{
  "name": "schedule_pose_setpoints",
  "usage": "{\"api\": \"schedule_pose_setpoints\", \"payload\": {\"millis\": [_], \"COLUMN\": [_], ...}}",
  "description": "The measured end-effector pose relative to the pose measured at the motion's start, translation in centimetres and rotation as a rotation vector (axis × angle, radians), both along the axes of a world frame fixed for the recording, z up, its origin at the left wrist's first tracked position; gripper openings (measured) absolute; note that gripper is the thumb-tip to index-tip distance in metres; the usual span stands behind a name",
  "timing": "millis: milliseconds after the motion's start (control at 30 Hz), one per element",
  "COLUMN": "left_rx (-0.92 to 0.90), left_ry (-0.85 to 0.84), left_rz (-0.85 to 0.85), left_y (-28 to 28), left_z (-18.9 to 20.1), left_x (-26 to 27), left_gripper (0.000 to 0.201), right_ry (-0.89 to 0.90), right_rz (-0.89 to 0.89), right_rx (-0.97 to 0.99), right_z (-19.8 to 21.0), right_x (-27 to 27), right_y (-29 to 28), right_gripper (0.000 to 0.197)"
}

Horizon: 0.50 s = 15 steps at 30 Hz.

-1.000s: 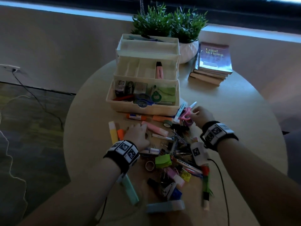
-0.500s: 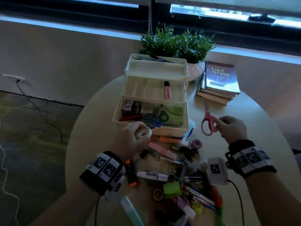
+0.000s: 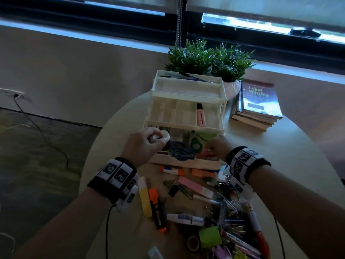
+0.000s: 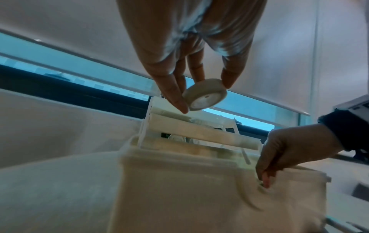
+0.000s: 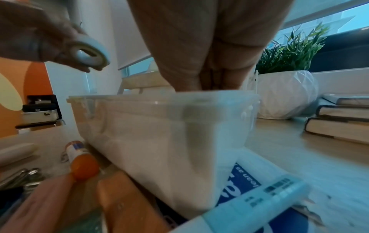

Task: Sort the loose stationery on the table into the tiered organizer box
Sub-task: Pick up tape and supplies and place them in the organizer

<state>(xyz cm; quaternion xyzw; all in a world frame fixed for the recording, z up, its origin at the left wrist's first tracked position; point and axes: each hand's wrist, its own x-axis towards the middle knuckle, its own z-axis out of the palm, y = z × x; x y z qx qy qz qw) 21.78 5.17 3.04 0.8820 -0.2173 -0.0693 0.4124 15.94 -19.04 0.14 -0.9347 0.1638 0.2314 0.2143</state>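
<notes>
A round table with a pale wood-look top stands against a plain beige wall, below a dark-framed window admitting bluish daylight at the far edge of the scene. At the far side of the table, two green potted plants share a white faceted pot, with a stack of books to the right, the top one titled "Legal Writing". The floor at left is dark and mottled, and a black cable runs across it from a wall socket.
</notes>
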Motion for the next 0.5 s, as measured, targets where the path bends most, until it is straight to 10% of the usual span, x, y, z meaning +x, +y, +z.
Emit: {"api": "schedule_pose_setpoints", "payload": {"millis": [167,500], "left_rx": [0.084,0.298], "left_ry": [-0.145,-0.302], "left_rz": [-0.207,-0.329], "left_y": [-3.1,-11.0], "left_z": [1.0,-1.1], "left_x": [3.8,7.7], "left_gripper": [0.022,0.026], "right_ry": [0.034,-0.344], "right_rz": [0.130,-0.161], "right_rx": [-0.231,0.007], "right_z": [-1.6,1.2], "right_x": [-0.1,-7.0], "right_y": [0.1,2.4], "right_gripper": [0.022,0.022]}}
